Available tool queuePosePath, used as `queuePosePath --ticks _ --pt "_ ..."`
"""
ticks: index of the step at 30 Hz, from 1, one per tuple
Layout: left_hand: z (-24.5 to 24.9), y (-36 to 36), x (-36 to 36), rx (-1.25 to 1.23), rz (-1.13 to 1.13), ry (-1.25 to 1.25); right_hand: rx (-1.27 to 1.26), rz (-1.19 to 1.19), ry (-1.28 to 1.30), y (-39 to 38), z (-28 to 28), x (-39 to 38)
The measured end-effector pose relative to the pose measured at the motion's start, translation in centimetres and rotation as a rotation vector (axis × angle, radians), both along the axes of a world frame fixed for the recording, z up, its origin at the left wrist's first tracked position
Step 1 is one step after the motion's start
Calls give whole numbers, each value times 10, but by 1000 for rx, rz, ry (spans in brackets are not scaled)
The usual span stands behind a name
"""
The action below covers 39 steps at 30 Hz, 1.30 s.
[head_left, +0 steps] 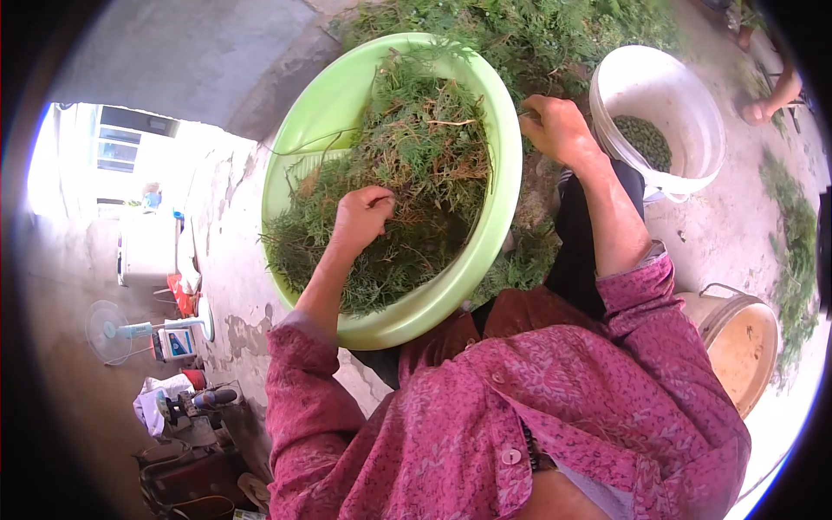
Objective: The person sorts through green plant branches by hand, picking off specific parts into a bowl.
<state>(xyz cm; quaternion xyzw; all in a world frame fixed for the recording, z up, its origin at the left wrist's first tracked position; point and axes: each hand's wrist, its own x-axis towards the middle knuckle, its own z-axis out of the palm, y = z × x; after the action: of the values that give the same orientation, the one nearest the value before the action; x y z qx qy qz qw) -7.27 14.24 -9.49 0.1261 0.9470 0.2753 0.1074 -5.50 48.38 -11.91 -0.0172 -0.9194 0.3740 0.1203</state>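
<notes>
A light green plastic basin [505, 208] rests by my lap, heaped with feathery evergreen sprigs [425, 121], some of them browned. Over the heap, my left hand [364, 215] is closed with thumb and fingers together; whatever it pinches is hidden. Just outside the basin's right rim, my right hand [559, 130] is also closed, its fingertips pressed together near the rim. A thin dark bit shows at those fingertips, too small to name. To the right of that hand stands a white bucket [704, 130] with small round green pieces [643, 140] at its bottom.
Loose evergreen branches [555, 35] are piled beyond the basin, and more greenery [789, 243] lies at the right. A tan bucket [750, 347] lies tilted near my right elbow. Another person's hand [763, 108] shows at upper right. A fan [113, 332] stands at left.
</notes>
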Motion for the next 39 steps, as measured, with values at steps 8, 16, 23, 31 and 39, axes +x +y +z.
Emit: queuePosePath --ticks 8,16,23,31,39 --pt "42 -31 15 976 331 -589 25 38 15 -2 -9 -5" --pt "46 -44 -33 1075 420 -428 40 52 87 -4 -14 -8" --pt "15 2 -78 -79 407 207 37 58 64 -6 -8 -12" --pt "6 -2 -100 -112 352 168 37 93 69 -8 -7 -15" --pt "0 -6 -98 112 375 17 7 121 85 -11 -7 -16"
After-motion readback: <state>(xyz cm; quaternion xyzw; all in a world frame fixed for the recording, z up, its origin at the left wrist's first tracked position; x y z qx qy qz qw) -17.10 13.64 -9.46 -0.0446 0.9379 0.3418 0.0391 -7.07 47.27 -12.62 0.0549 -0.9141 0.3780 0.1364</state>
